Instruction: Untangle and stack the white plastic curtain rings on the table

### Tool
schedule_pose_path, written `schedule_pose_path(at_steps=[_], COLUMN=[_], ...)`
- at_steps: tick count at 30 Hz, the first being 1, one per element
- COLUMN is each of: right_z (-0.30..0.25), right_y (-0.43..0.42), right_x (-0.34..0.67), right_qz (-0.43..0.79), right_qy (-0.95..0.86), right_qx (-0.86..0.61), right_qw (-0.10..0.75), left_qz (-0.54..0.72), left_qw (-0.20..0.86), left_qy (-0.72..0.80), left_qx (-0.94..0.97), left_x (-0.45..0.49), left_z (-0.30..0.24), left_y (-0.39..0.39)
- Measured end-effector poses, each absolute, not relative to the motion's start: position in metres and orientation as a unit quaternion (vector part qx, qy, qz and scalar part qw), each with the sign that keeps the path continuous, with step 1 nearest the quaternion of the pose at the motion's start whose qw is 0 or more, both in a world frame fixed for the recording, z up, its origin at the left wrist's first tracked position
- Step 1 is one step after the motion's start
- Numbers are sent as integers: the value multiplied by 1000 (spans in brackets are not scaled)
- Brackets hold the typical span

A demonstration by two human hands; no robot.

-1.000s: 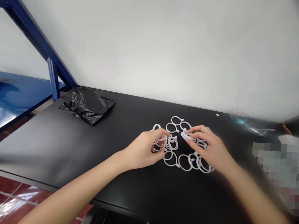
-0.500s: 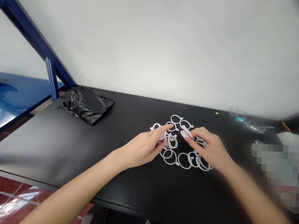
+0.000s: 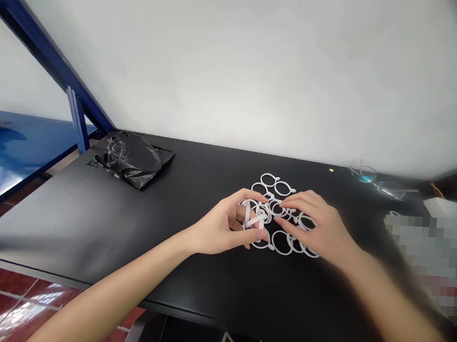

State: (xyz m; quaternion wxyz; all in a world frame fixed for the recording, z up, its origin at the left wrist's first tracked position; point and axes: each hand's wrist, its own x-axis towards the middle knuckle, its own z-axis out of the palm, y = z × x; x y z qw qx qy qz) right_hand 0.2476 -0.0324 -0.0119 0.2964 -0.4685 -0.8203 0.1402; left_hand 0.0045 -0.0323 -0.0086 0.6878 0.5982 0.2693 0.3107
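Several thin white plastic rings (image 3: 282, 242), each with a small tab on its rim, lie spread and overlapping on the black table (image 3: 196, 184). My left hand (image 3: 221, 222) is curled around a few white rings (image 3: 255, 221), which stand tilted between its thumb and fingers. My right hand (image 3: 322, 223) is just right of it, thumb and fingertips apart. White rings (image 3: 278, 208) lie at the opening between its fingertips, not visibly pinched. Both hands hide part of the pile.
A crumpled black plastic bag (image 3: 136, 157) lies at the table's back left. Clear plastic wrapping (image 3: 390, 189) and a small yellow speck (image 3: 331, 170) are at the back right. A pale wall (image 3: 234, 73) rises behind. A blue metal frame (image 3: 57, 62) stands at left.
My right hand has parted its fingers and let go of the rings it pinched. My left hand has turned and curled more, with rings now showing inside its grasp.
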Motion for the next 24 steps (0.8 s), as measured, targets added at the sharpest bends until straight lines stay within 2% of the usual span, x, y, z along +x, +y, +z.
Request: schedule_pose_path(at_steps=[3, 6, 12, 20, 24], right_z=[-9, -12, -18, -18, -19], right_y=[-42, -51, -54, -51, -52], right_x=[238, 227, 219, 222, 224], right_qz=[252, 328, 349, 323, 373], right_qy=[-787, -777, -755, -761, -745], right_qx=[-416, -371, -351, -353, -371], right_qw=[379, 389, 431, 438, 410], left_qz=[295, 282, 248, 280, 293], left_qw=[686, 672, 660, 660, 678], left_qy=[247, 233, 230, 255, 227], left_qx=[618, 644, 671, 649, 634], left_x=[4, 3, 2, 4, 4], left_z=[-7, -6, -8, -10, -13], left_y=[-34, -35, -32, -30, -29])
